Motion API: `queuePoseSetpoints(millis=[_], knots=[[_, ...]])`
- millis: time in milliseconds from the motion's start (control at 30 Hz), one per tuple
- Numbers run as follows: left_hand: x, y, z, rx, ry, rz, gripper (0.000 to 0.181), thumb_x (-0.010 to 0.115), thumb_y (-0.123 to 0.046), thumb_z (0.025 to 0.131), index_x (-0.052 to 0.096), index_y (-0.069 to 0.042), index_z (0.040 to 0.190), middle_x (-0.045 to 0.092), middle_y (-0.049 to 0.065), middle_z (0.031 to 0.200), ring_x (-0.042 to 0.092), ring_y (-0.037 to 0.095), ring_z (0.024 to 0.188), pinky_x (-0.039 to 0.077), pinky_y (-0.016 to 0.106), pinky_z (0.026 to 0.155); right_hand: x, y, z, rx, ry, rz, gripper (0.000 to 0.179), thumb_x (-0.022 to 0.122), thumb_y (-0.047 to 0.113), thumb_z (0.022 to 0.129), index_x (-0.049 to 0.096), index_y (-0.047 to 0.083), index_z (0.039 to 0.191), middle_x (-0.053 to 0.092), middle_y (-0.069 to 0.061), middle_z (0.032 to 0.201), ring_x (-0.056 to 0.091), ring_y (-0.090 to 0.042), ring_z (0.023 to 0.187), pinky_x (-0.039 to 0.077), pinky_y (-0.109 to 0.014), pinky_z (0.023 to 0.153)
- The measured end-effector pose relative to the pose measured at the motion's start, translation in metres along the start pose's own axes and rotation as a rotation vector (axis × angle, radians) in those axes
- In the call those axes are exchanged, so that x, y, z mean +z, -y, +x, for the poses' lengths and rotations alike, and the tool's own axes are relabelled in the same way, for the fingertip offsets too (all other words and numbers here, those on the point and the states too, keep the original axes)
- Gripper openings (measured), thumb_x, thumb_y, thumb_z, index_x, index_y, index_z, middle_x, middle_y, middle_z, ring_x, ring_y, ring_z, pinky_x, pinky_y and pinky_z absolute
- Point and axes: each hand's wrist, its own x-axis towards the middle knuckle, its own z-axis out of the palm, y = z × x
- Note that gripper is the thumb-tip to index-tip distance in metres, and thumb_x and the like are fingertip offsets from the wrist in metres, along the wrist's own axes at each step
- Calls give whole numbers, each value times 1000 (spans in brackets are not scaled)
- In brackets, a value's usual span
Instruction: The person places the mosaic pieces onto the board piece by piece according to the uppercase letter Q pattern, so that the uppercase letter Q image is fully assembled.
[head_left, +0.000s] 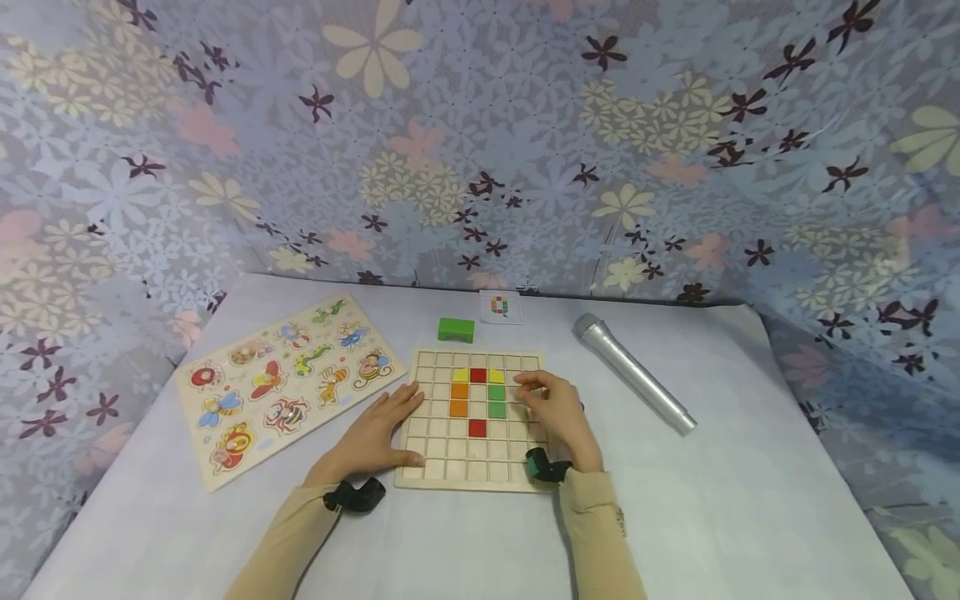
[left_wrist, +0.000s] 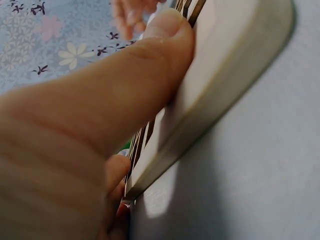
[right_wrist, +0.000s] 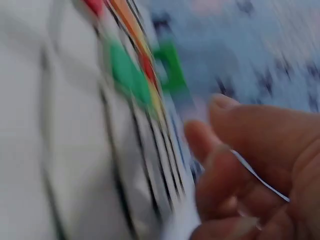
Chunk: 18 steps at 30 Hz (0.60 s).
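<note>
A square wooden grid board (head_left: 438,450) lies in front of me, with coloured tiles in its cells. Red tiles (head_left: 477,428) sit at the top and bottom of the pattern, orange tiles (head_left: 458,408) down its left and green tiles (head_left: 497,409) down its right. Yellow pieces (head_left: 496,377) fill the two upper corners. My left hand (head_left: 375,433) rests at the board's left edge, fingers spread, its thumb (left_wrist: 125,80) on the wooden rim. Over the board's right side hovers my right hand (head_left: 558,412), fingers (right_wrist: 220,175) loosely bent, with nothing visible between the fingertips.
Behind the board stand a green block (head_left: 456,330) and a small card (head_left: 500,307) with a coloured tile pattern. An insect picture puzzle board (head_left: 255,408) lies to the left. To the right lies a silver microphone (head_left: 637,375). Flowered cloth (head_left: 480,167) hangs behind the table.
</note>
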Motion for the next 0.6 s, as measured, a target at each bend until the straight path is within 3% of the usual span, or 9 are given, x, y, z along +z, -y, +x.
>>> queuePoseSetpoints(millis=[133, 267, 400, 600], knots=[[-1, 1, -1, -3, -4, -5, 98, 79, -48, 73, 35, -5, 150, 24, 12, 161, 22, 34, 149, 16, 50, 124, -36, -27, -7, 82, 2, -35, 32, 67, 12, 91, 65, 6, 121, 71, -14, 105, 60, -13, 77, 49, -21, 63], [-3, 2, -1, -11, -7, 6, 97, 79, -47, 73, 35, -5, 149, 24, 12, 161, 23, 33, 149, 15, 50, 124, -55, -44, -15, 113, 79, -11, 41, 68, 13, 90, 60, 7, 129, 70, -14, 113, 56, -12, 83, 46, -21, 70], [-2, 1, -1, -3, 1, 3, 97, 79, -48, 74, 35, -4, 149, 24, 14, 161, 23, 34, 148, 15, 51, 124, -60, -50, -19, 106, 107, 30, 54, 74, 10, 83, 56, 7, 134, 68, -15, 114, 49, -12, 72, 42, -20, 63], [-1, -2, 1, -10, 16, -2, 98, 78, -48, 74, 35, -5, 149, 24, 14, 160, 23, 35, 148, 15, 51, 124, -55, -51, -18, 87, 35, -41, 55, 77, 6, 79, 59, 8, 130, 69, -14, 107, 48, -11, 67, 42, -19, 59]])
